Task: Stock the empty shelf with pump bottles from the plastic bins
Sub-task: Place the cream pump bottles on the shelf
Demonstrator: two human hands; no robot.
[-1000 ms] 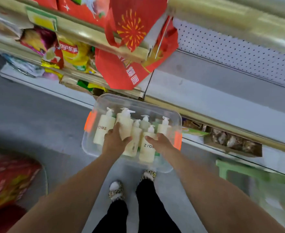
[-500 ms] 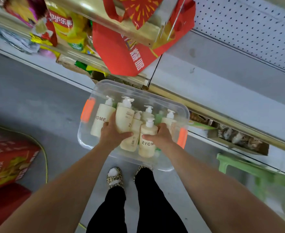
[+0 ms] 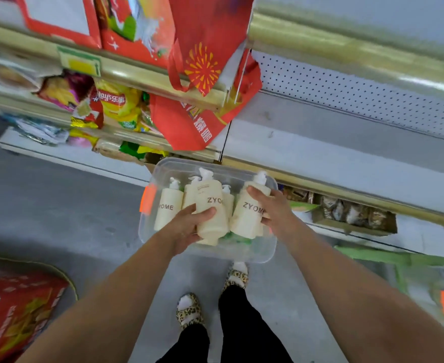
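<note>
Above the clear bin, each hand grips one cream pump bottle: left hand, right hand.

Arms outstretched, left hand gripping, right hand gripping

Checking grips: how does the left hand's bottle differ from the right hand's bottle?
The left hand grips the left bottle low; the right hand grips the right bottle near its shoulder. The left bottle stands straight in view; the right bottle tilts rightward. Both are cream ZYOME pump bottles.
</note>
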